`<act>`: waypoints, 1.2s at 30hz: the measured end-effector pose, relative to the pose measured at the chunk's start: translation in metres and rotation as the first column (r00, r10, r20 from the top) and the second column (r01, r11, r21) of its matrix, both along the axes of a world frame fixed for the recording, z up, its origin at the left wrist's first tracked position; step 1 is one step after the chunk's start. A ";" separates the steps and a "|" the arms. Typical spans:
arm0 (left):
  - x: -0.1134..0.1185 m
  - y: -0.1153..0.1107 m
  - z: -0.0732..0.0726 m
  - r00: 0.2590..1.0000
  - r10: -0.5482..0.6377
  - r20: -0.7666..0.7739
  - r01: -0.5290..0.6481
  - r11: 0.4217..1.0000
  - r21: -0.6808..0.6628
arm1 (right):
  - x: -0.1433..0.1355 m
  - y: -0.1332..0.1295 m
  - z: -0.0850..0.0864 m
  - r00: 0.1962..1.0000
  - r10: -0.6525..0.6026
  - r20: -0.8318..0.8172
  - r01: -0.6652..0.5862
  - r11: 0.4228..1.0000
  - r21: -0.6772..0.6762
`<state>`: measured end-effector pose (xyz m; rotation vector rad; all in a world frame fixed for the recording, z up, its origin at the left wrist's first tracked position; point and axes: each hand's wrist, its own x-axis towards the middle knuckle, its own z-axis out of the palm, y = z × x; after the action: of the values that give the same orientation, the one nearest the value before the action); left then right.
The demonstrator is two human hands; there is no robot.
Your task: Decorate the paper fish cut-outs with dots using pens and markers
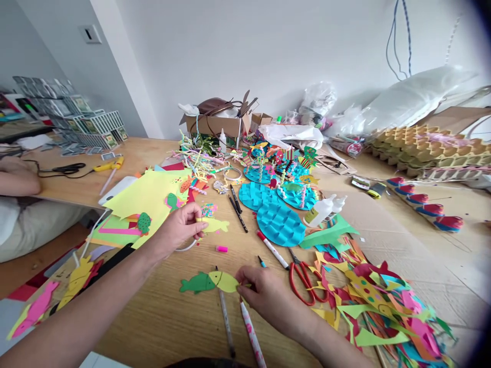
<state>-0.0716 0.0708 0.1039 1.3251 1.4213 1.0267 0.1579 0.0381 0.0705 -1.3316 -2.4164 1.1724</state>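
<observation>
A pink-patterned marker [251, 332] and a slim grey pen [227, 324] lie closest to me on the wooden table [153, 312]. My left hand [187, 222] pinches a pale yellow fish [217, 225]; my right hand [259, 289] grips a lime fish [225, 281] by its tail, its head meeting a green fish [196, 282]. Best, I think, to hold each lightly at the edge (thin paper creases easily), drawn side up. Red-handled scissors [296, 261], heaped scraps [383, 306] and blue discs [282, 225] crowd the right side; farther back, a cardboard box [213, 124] stands before a pale wall [230, 51].
</observation>
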 end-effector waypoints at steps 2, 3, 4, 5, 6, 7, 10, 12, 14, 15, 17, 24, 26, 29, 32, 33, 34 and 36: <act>0.002 0.000 0.003 1.000 -0.021 -0.001 0.021 1.000 0.001 | -0.014 -0.001 0.000 0.999 0.037 0.027 -0.037 0.999 0.027; 0.003 0.000 0.003 0.999 -0.038 -0.009 0.038 0.999 0.000 | -0.022 -0.002 -0.002 0.998 0.049 0.035 -0.050 0.998 0.032; 0.004 0.000 0.002 0.998 -0.055 -0.017 0.055 0.998 -0.005 | -0.030 -0.003 -0.003 0.997 0.064 0.045 -0.066 0.997 0.036; 0.005 -0.001 0.000 0.997 -0.072 -0.027 0.072 0.997 -0.011 | -0.038 -0.004 -0.004 0.996 0.073 0.056 -0.075 0.996 0.041; 0.005 -0.001 -0.002 0.995 -0.088 -0.039 0.087 0.996 -0.018 | -0.044 -0.005 -0.006 0.994 0.080 0.069 -0.084 0.995 0.048; 0.005 -0.001 -0.004 0.993 -0.102 -0.052 0.100 0.995 -0.024 | -0.048 -0.006 -0.006 0.993 0.085 0.082 -0.090 0.994 0.058; 0.003 -0.003 -0.011 0.988 -0.128 -0.086 0.126 0.991 -0.035 | -0.049 -0.005 -0.008 0.993 0.073 0.092 -0.082 0.992 0.096; 0.001 -0.004 -0.013 0.984 -0.144 -0.105 0.140 0.989 -0.039 | -0.040 0.000 -0.008 0.996 0.040 0.074 -0.049 0.991 0.125; 0.001 -0.005 -0.014 0.979 -0.162 -0.123 0.158 0.987 -0.041 | -0.026 0.007 -0.006 0.999 -0.015 0.051 0.007 0.988 0.155; 0.002 -0.006 -0.014 0.976 -0.172 -0.132 0.168 0.985 -0.039 | -0.019 0.011 -0.005 0.998 -0.048 0.037 0.041 0.984 0.173; 0.007 -0.006 -0.013 0.969 -0.196 -0.153 0.193 0.981 -0.032 | -0.007 0.016 -0.002 0.993 -0.117 0.002 0.114 0.970 0.215; 0.030 -0.007 -0.014 0.918 -0.291 -0.270 0.298 0.954 -0.019 | 0.001 0.020 0.001 0.923 -0.205 -0.325 0.246 0.965 0.088; 0.032 -0.009 -0.018 0.903 -0.315 -0.292 0.323 0.946 -0.024 | -0.001 0.020 0.000 0.941 -0.205 -0.268 0.217 0.976 0.016; 0.031 -0.012 -0.027 0.895 -0.340 -0.288 0.343 0.938 -0.042 | -0.003 0.020 0.000 0.965 -0.176 -0.193 0.179 0.984 0.000; 0.026 -0.015 -0.033 0.910 -0.340 -0.236 0.333 0.940 -0.069 | -0.005 0.021 0.001 0.983 -0.129 -0.129 0.133 0.991 0.019; 0.022 -0.015 -0.034 0.920 -0.330 -0.209 0.321 0.944 -0.077 | -0.007 0.020 0.001 0.989 -0.111 -0.098 0.115 0.993 0.032; 0.016 -0.016 -0.032 0.933 -0.313 -0.179 0.302 0.950 -0.084 | -0.008 0.020 0.000 0.993 -0.094 -0.065 0.098 0.994 0.047; 0.001 -0.018 -0.027 0.960 -0.254 -0.117 0.243 0.965 -0.094 | -0.014 0.017 -0.002 0.999 -0.053 0.000 0.053 0.995 0.087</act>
<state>-0.0708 0.0527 0.0770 1.4900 1.3335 0.7232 0.1441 0.0556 0.0684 -1.3623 -2.3886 1.0405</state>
